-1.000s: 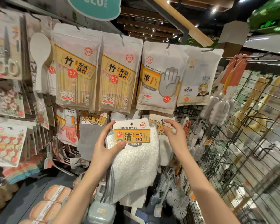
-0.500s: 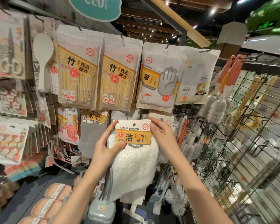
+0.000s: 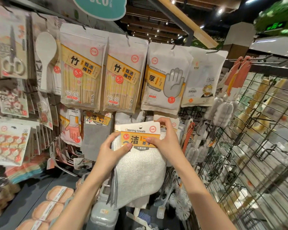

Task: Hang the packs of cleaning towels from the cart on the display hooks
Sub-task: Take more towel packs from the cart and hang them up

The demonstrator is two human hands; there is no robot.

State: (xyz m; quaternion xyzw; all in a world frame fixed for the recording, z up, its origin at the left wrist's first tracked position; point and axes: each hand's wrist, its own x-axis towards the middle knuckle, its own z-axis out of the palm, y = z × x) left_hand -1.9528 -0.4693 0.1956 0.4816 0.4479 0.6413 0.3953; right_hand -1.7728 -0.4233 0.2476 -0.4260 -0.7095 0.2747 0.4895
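Note:
A pack of cleaning towels, white cloth under a white and orange header card with a hang hole at its top, is held up in front of the second row of the display. My left hand grips its left edge, thumb on the card's lower left. My right hand holds the card's right side, fingers curled over the top corner and thumb on the front. More towel packs hang just behind it. The hook itself is hidden by the card and my hands.
Above hang bamboo chopstick packs, a disposable gloves pack and a white pouch. A grey cloth pack hangs left of the towels. Bottle brushes and a black wire grid stand on the right. Sponges lie below left.
My right hand has come from the packs behind onto the card's right side and now grips it. The pack sits slightly higher and closer to the display.

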